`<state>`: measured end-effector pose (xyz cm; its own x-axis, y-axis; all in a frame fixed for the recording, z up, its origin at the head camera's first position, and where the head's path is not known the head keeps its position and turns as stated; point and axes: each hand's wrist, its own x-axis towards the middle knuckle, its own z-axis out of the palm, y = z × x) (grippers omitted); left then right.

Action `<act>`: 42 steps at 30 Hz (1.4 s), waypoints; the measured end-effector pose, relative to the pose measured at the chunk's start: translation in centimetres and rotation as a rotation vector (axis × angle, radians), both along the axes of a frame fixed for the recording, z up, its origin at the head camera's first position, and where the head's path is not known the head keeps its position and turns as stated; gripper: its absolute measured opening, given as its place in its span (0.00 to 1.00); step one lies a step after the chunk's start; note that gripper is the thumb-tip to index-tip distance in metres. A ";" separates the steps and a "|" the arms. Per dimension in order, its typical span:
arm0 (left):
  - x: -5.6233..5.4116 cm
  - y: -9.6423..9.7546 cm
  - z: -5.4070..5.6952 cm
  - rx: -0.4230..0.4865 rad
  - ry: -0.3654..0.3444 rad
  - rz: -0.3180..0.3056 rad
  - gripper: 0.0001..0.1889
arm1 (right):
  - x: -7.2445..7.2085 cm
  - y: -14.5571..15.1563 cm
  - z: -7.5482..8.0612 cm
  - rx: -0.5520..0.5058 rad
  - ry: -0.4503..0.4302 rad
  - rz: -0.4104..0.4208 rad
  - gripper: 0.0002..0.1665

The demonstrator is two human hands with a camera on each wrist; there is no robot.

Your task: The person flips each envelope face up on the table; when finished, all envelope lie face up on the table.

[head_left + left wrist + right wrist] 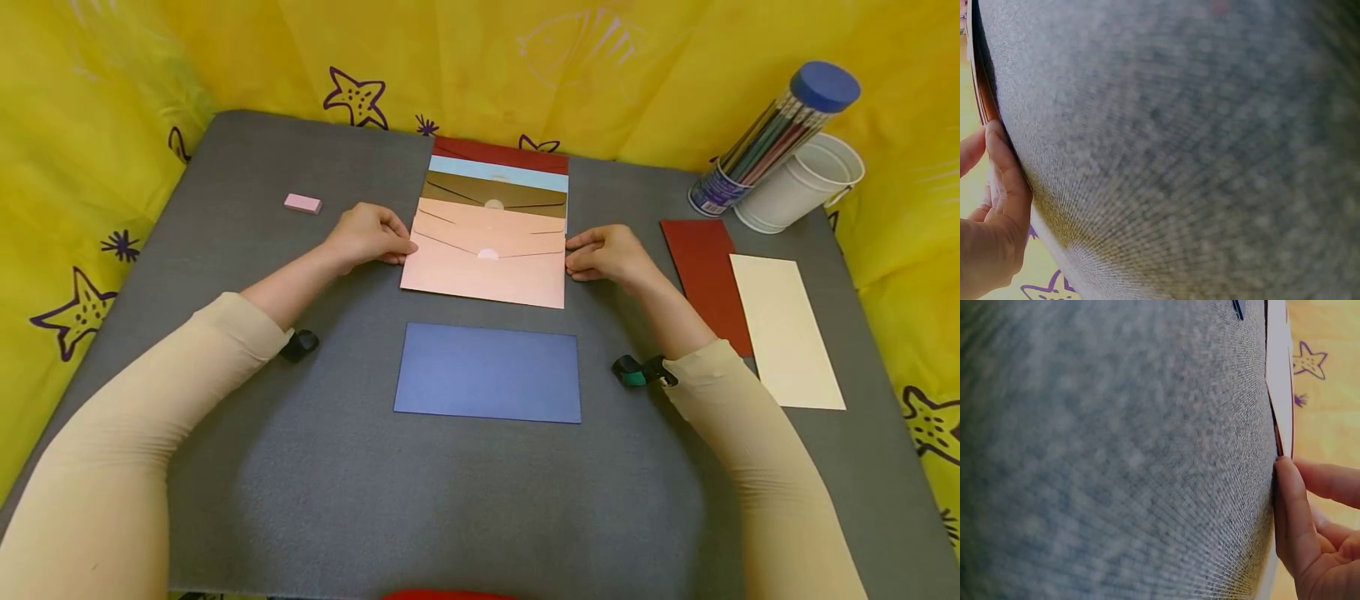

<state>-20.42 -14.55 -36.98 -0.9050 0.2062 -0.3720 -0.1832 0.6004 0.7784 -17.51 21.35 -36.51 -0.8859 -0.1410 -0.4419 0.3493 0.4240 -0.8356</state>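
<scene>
A stepped stack of several envelopes point(483, 279) lies toward the back of the table, pink in front, then peach, brown, light blue and dark red behind. Round pale seals sit on some of the flaps. My left hand point(369, 235) pinches the stack's left edge, thumb over the pink envelope. At the opposite edge, my right hand point(611, 252) holds the side between thumb and fingers. In the right wrist view, the fingertips point(1285, 464) meet right at the stack's edge. A plain blue envelope point(487, 372) lies flat in front of the stack.
On the right lie a dark red envelope point(708, 283) and a cream envelope point(787, 333) that overlaps it. Behind them, a tub of pencils point(772, 137) leans by a white bucket point(798, 183). A pink eraser point(303, 203) lies on the grey table point(450, 500) at left.
</scene>
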 end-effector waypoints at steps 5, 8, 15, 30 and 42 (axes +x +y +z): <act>-0.1 0.1 -0.1 -0.086 0.038 -0.029 0.14 | 0.1 0.0 0.1 0.005 0.000 -0.005 0.23; -0.1 0.1 -0.2 -0.109 0.054 -0.030 0.14 | 0.1 0.0 0.1 0.005 -0.003 -0.014 0.23; 0.0 0.1 -0.2 -0.122 0.064 -0.024 0.14 | 0.0 -0.1 -0.1 -0.009 -0.014 -0.014 0.23; -0.1 0.4 -0.1 -0.200 0.174 -0.090 0.10 | 0.1 0.0 0.2 0.007 -0.029 -0.007 0.27; 0.3 3.1 0.8 -0.176 0.323 -0.334 0.05 | 0.8 1.1 0.9 0.120 0.022 0.045 0.19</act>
<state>-20.14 -11.40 -36.14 -0.8750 0.4637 -0.1388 0.2752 0.7125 0.6454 -16.75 22.43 -35.58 -0.8896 -0.1275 -0.4386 0.3102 0.5363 -0.7850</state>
